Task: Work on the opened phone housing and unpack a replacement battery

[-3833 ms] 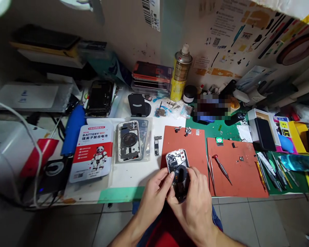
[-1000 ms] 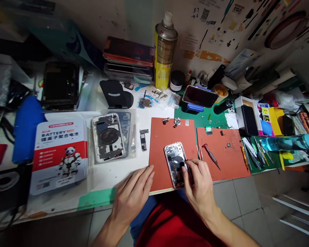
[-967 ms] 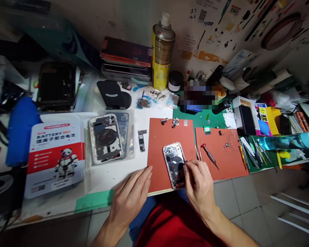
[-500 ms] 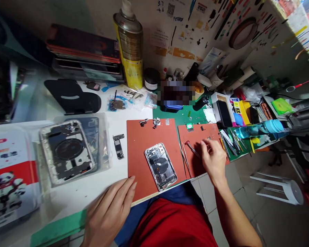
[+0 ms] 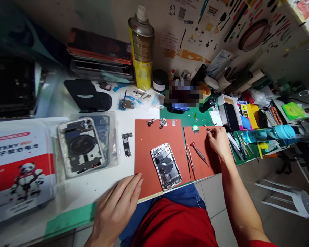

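From the open phone housing point(image 5: 166, 168), flat on the left-hand orange mat point(image 5: 144, 161): at eight o'clock, left hand point(image 5: 117, 203), palm down, fingers pressed together over the mat's corner; at two, right hand point(image 5: 217, 141), thumb and forefinger closed in at a small black part point(image 5: 207, 129), gripping or merely touching, cannot tell. In between, screwdriver point(image 5: 199, 154) and tweezers point(image 5: 191, 161). At ten, logic board point(image 5: 127, 145); farther, at nine, second housing point(image 5: 81, 146).

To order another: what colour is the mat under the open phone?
The mat is reddish-brown, seen best in the head view.
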{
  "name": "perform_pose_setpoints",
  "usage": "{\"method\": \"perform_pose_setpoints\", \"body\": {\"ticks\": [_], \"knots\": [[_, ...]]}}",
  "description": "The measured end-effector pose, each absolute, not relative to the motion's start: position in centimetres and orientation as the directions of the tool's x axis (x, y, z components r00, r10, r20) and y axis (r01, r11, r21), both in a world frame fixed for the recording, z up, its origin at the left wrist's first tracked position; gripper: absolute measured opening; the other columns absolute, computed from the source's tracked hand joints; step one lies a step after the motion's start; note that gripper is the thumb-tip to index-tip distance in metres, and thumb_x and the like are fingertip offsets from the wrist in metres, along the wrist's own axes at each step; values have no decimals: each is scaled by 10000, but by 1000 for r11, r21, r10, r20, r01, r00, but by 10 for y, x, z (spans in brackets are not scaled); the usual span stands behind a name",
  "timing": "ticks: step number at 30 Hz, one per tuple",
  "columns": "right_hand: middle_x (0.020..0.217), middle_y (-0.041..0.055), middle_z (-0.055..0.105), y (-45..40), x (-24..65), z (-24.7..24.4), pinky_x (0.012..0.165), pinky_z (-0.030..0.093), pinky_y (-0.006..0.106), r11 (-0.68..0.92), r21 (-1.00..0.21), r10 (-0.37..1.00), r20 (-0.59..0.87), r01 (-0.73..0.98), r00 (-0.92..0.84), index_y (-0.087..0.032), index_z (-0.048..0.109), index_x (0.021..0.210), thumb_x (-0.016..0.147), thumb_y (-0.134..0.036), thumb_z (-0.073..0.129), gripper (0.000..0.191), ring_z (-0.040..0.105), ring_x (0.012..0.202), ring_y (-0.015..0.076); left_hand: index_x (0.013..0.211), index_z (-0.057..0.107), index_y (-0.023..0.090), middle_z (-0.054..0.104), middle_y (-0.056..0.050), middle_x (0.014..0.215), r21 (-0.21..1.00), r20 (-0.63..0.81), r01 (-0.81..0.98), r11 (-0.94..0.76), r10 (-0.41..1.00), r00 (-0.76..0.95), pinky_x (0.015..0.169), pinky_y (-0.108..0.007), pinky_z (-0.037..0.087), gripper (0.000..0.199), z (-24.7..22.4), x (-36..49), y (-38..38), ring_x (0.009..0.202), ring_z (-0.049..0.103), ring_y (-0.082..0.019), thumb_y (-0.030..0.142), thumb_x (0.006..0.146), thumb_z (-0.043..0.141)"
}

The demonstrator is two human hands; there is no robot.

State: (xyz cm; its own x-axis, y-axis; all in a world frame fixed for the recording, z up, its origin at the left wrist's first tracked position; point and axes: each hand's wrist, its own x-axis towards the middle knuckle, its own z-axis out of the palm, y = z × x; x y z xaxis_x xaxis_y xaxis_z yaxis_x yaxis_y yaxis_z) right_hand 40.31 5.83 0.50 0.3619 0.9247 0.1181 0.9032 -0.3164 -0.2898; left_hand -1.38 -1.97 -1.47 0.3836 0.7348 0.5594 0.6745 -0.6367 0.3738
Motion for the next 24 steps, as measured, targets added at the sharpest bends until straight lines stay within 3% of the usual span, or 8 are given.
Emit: {"method": "perform_pose_setpoints", "body": {"ticks": [8,14,19,24], "knots": [[883,171,706,54,402,12,793,441,418,-330,-329,922,86,885,376,-204,658,801,980,-500,497,381,610,835,296,1290,694,150,828,-76,1073,417,519,676,-608,770,372,945,-325,580,321,-15,-13,-22,921,791,-194,51,986,719],[798,116,729,42,374,35,686,444,358,-345,-444,922,4,827,387,-183,698,917,999,-657,511,516,609,670,234,1279,692,115,825,-84,1077,412,516,674,-613,767,382,959,-337,572,331,-10,-13,-22,937,780,-196,20,965,740],[886,53,771,21,298,54,698,522,293,-215,-735,973,-214,644,81,-210,727,970,1027,-536,595,357,700,767,198,1295,687,116,807,-92,1103,460,515,647,-608,776,364,968,-352,574,368,4,-2,-14,976,757,-204,2,950,745],[747,24,743,24,243,49,601,485,262,-214,-764,965,-261,609,12,-211,717,870,1017,-330,581,233,672,639,172,1275,695,130,768,-126,1162,516,475,597,-615,785,398,933,-412,590,337,9,20,6,1023,695,-250,3,962,700]]}}
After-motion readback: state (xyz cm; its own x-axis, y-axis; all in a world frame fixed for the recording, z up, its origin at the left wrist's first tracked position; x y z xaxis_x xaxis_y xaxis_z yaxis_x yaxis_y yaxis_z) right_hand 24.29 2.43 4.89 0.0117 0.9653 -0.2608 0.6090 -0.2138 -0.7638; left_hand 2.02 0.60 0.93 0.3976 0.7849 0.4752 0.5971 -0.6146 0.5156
